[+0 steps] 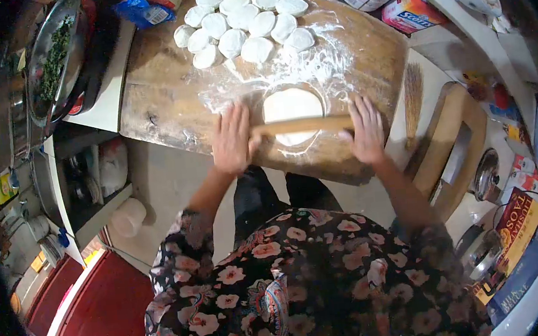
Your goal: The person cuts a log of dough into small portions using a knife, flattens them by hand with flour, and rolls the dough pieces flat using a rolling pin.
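Uneven light, seemingly from above: wooden board (165, 97) mostly bright, dough sheet (290, 105) toward near edge almost washed out. Shelves (84, 208) off left edge dim, shadowed. Rolling pin (304, 125) slightly motion-blurred. Fisheye curves surroundings beyond board's corners; black vignette encircles view.

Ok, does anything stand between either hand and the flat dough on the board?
Only the rolling pin, lying across the near part of the flat dough, the left hand at one end, the right hand at the other. Nothing else visible is in the way; dough rounds sit farther back.
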The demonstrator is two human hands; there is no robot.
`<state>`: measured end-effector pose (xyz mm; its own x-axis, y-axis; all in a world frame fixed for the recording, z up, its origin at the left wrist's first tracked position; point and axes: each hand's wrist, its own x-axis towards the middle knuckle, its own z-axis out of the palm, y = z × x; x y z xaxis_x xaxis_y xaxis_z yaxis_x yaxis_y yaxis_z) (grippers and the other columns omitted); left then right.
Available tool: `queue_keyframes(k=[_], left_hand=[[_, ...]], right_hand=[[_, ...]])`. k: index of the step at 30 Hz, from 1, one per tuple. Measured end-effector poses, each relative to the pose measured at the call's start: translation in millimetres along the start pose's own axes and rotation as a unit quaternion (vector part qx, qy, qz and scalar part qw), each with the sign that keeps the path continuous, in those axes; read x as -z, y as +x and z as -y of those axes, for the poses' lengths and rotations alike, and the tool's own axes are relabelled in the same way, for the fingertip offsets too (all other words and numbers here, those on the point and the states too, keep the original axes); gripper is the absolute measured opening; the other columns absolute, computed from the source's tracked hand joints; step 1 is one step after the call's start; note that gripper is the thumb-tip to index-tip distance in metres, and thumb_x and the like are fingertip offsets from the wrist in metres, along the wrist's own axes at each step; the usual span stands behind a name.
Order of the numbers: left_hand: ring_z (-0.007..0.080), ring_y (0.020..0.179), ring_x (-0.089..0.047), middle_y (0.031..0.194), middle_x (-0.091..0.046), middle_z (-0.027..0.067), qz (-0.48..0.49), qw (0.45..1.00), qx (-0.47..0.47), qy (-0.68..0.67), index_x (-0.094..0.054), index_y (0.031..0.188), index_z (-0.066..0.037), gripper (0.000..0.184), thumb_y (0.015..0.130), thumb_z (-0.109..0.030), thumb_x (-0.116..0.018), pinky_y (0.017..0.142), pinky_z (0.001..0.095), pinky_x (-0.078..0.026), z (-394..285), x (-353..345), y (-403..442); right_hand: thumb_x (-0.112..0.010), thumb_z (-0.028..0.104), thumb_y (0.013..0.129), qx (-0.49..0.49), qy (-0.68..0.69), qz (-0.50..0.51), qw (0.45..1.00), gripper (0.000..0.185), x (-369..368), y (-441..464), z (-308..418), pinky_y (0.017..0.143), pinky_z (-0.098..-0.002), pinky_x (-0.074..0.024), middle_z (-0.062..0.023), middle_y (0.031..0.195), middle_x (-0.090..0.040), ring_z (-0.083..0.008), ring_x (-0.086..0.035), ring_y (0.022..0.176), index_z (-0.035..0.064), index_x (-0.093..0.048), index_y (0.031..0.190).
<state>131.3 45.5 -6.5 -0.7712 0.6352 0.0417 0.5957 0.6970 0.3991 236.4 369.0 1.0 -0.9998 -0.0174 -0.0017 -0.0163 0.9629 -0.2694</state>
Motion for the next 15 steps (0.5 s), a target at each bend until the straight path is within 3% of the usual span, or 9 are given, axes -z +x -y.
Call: queue_keyframes(k=[2,4,8,9,10,11,12,14,15], left_hand=[[0.0396,0.134,-0.026,0.145,-0.029,0.0210,0.050,0.999,-0.007,-0.002,-0.031,0.138,0.004,0.068,0.088,-0.039,-0.048,0.108,0.0526,-0.020,-13.5,8.7,-28.7],[0.0390,0.134,-0.026,0.145,-0.029,0.0201,0.089,0.995,-0.027,0.023,-0.033,0.137,0.002,0.068,0.087,-0.039,-0.050,0.108,0.0519,-0.019,-18.6,11.0,-41.8],[0.0399,0.131,-0.031,0.142,-0.033,0.0194,0.047,0.996,-0.001,0.069,-0.036,0.136,0.000,0.063,0.087,-0.037,-0.050,0.106,0.0518,-0.023,-27.0,13.7,-28.3],[0.0402,0.129,-0.033,0.140,-0.034,0.0197,-0.038,0.997,0.067,0.001,-0.037,0.136,-0.002,0.061,0.087,-0.036,-0.050,0.105,0.0510,-0.026,-29.4,13.6,-17.6],[0.0406,0.127,-0.035,0.138,-0.035,0.0199,-0.123,0.981,0.134,-0.067,-0.038,0.135,-0.003,0.059,0.087,-0.035,-0.051,0.103,0.0502,-0.029,-33.3,13.3,-5.0],[0.0398,0.115,-0.047,0.129,-0.045,0.0230,-0.188,0.966,0.167,-0.063,-0.042,0.130,-0.002,0.054,0.087,-0.033,-0.050,0.093,0.0485,-0.039,-39.0,11.1,10.2],[0.0398,0.115,-0.047,0.129,-0.045,0.0230,-0.192,0.965,0.166,-0.061,-0.042,0.130,-0.002,0.054,0.087,-0.033,-0.050,0.093,0.0485,-0.039,-43.1,9.3,24.5],[0.0391,0.102,-0.057,0.116,-0.055,0.0232,0.080,0.906,0.391,-0.143,-0.051,0.119,-0.006,0.043,0.085,-0.032,-0.052,0.083,0.0481,-0.046,-49.4,7.0,51.1],[0.0391,0.102,-0.057,0.116,-0.055,0.0232,0.075,0.906,0.391,-0.141,-0.051,0.119,-0.006,0.043,0.085,-0.032,-0.052,0.083,0.0481,-0.046,-53.4,2.0,56.8]], right_hand=[[-0.073,0.024,0.068,-0.024,0.012,-0.017,0.999,0.060,-10.6,-36.0,4.9,0.103,-0.0466,-0.0315,-0.0144,0.139,-0.038,-0.0341,-0.034,0.130,0.0088,-0.051,0.122],[-0.075,0.021,0.065,-0.019,0.024,-0.016,0.999,0.056,-8.5,-42.2,4.2,0.101,-0.0461,-0.0333,-0.0129,0.136,-0.041,-0.0336,-0.037,0.126,0.0094,-0.054,0.116],[-0.079,0.013,0.059,-0.058,0.072,-0.057,0.994,0.046,-19.9,-51.5,-6.6,0.097,-0.0435,-0.0377,-0.0104,0.127,-0.047,-0.0329,-0.045,0.118,0.0089,-0.057,0.100],[-0.075,0.016,0.068,-0.081,0.080,-0.066,0.991,0.041,-11.1,-51.0,-7.7,0.094,-0.0428,-0.0396,-0.0120,0.125,-0.049,-0.0343,-0.047,0.114,0.0069,-0.057,0.103],[-0.075,0.016,0.068,-0.079,0.080,-0.071,0.991,0.041,-9.5,-51.3,-10.0,0.094,-0.0428,-0.0396,-0.0120,0.125,-0.049,-0.0343,-0.047,0.114,0.0069,-0.057,0.103],[-0.072,0.018,0.072,-0.134,0.115,-0.101,0.979,0.038,-9.0,-51.4,-12.3,0.094,-0.0429,-0.0402,-0.0130,0.124,-0.049,-0.0353,-0.047,0.112,0.0057,-0.056,0.105],[-0.069,0.020,0.077,-0.188,0.152,-0.131,0.961,0.035,-9.3,-51.9,-13.5,0.093,-0.0429,-0.0408,-0.0140,0.123,-0.049,-0.0362,-0.048,0.111,0.0045,-0.056,0.106],[-0.064,0.023,0.082,-0.197,0.145,-0.156,0.957,0.034,-16.0,-45.9,-14.0,0.092,-0.0443,-0.0409,-0.0159,0.120,-0.050,-0.0379,-0.049,0.108,0.0026,-0.055,0.108],[-0.064,0.023,0.082,-0.239,0.154,-0.166,0.944,0.035,-20.0,-42.4,-10.5,0.091,-0.0448,-0.0409,-0.0164,0.119,-0.050,-0.0381,-0.049,0.107,0.0023,-0.055,0.108]])
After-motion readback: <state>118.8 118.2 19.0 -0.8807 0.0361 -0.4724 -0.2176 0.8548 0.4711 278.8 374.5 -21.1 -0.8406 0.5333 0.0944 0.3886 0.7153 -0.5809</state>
